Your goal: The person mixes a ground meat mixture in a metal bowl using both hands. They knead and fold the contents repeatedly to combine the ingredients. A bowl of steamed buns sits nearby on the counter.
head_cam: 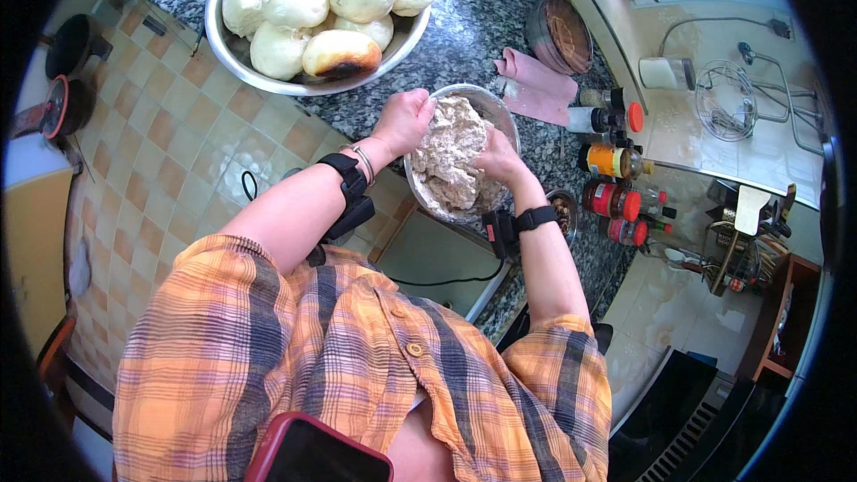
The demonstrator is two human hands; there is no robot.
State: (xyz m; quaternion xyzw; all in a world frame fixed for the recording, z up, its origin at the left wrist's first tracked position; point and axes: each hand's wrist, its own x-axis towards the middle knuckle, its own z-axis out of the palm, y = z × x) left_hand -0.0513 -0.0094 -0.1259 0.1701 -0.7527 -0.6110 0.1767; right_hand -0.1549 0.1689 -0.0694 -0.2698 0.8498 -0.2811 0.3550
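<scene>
A round metal bowl stands at the counter's edge in front of me, holding a shaggy, lumpy, pale-brown dough. My left hand is curled at the bowl's left rim, thumb and fingertips against the edge beside the dough. From the right, my right hand reaches inside and grips the dough's side; its fingertips are partly hidden by the mass. Beyond the left hand sits a larger metal basin heaped with white steamed buns, some scorched brown underneath.
Right of the bowl lie a pink cloth, stacked round pans and a small dish of dark pieces. Several jars and bottles line the wall. A black cable hangs from my right wrist device. Tiled floor shows left.
</scene>
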